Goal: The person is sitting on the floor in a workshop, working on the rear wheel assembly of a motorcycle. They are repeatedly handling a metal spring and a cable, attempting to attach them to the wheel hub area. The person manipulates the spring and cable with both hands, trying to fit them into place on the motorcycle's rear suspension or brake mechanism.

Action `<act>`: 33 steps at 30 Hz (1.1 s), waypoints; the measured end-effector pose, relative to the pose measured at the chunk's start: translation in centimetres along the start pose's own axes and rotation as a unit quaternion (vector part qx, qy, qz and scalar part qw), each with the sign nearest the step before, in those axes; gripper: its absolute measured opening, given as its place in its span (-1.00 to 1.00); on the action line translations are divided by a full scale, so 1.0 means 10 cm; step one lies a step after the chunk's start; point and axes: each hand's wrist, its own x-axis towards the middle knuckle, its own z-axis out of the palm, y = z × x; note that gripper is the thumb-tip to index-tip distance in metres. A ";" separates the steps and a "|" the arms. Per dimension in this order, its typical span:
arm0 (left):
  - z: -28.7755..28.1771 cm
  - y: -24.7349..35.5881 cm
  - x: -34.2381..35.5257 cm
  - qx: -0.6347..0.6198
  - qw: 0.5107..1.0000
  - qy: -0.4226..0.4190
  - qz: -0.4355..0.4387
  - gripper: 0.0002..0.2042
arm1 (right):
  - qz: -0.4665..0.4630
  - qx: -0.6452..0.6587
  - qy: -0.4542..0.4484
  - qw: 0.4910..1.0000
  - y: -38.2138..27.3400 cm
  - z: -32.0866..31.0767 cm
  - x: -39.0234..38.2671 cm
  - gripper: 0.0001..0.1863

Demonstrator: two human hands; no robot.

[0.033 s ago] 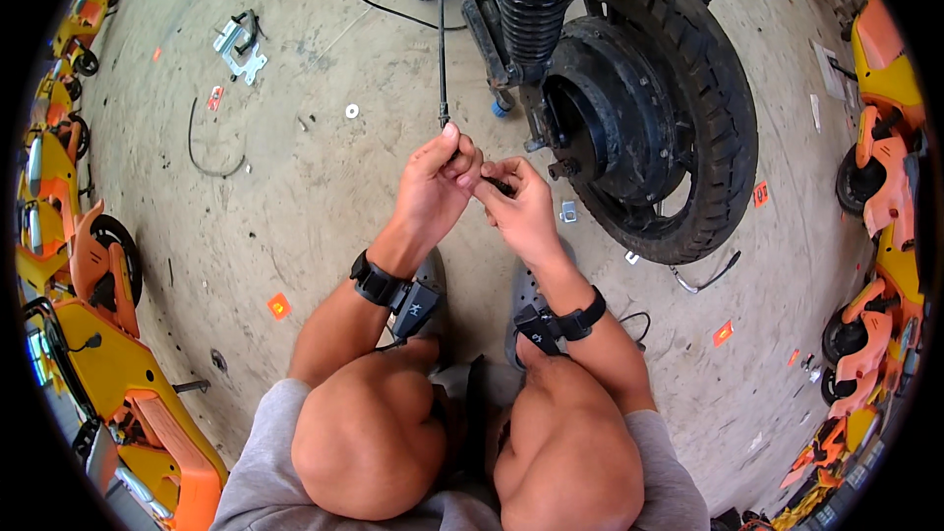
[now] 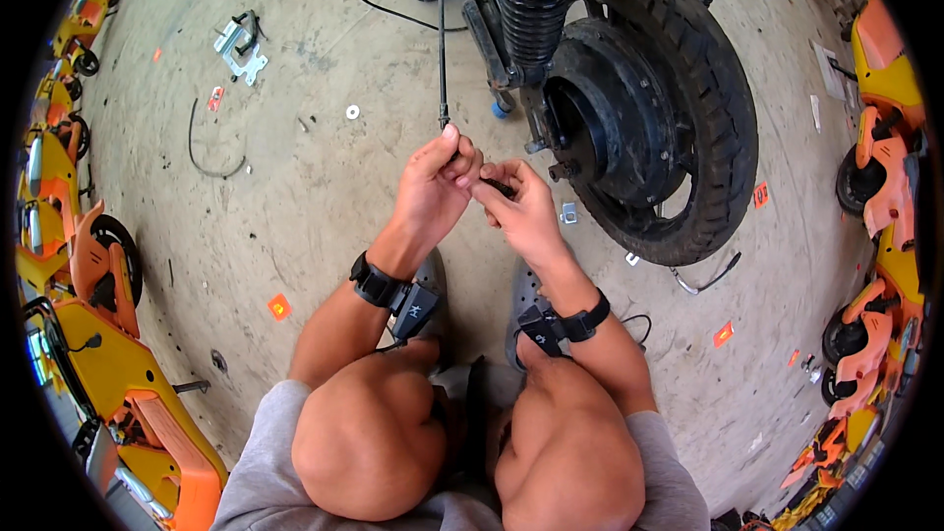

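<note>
I squat on a concrete floor beside a scooter's rear wheel (image 2: 678, 118). My left hand (image 2: 433, 187) pinches the lower end of a thin black cable (image 2: 442, 39) that runs straight up out of view. My right hand (image 2: 521, 216) touches the left one at the fingertips and grips a small dark part (image 2: 500, 187) close to the cable end. Both hands hover just left of the wheel hub (image 2: 600, 128), below a black coil spring (image 2: 531, 0). Each wrist wears a black strap with a small device.
A metal bracket (image 2: 239, 39), a washer (image 2: 352, 112) and a curved black wire (image 2: 202, 152) lie on the floor at the left. A small metal plate (image 2: 568, 213) lies by the tyre. Orange scooters line the left (image 2: 108, 354) and right (image 2: 885, 138) edges.
</note>
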 end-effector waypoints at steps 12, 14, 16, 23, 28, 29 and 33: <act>0.06 -0.01 -0.01 -0.048 0.998 0.005 -0.027 -0.65 | -0.033 -0.019 -0.015 0.999 0.09 -0.19 -0.15 -0.79; 0.11 -0.03 0.02 -0.037 0.999 -0.016 -0.015 -0.64 | -0.056 -0.013 -0.001 0.998 0.08 -0.17 -0.14 -0.80; 0.08 -0.05 0.02 -0.031 0.999 -0.018 -0.026 -0.64 | -0.067 -0.019 -0.004 0.998 0.08 -0.18 -0.14 -0.80; 0.06 -0.04 0.01 -0.022 0.999 -0.021 -0.041 -0.65 | -0.042 -0.065 -0.011 0.997 0.06 -0.14 -0.11 -0.78; 0.05 -0.03 -0.01 -0.026 0.998 -0.004 -0.053 -0.65 | -0.050 -0.131 -0.038 0.989 -0.02 -0.16 -0.09 -0.77; 0.04 0.01 0.01 -0.017 0.999 -0.003 -0.049 -0.66 | -0.037 -0.121 -0.044 0.991 -0.02 -0.16 -0.08 -0.75; -0.02 0.01 -0.01 -0.032 0.997 -0.015 -0.070 -0.65 | -0.009 -0.129 -0.050 0.990 0.11 -0.16 -0.03 -0.67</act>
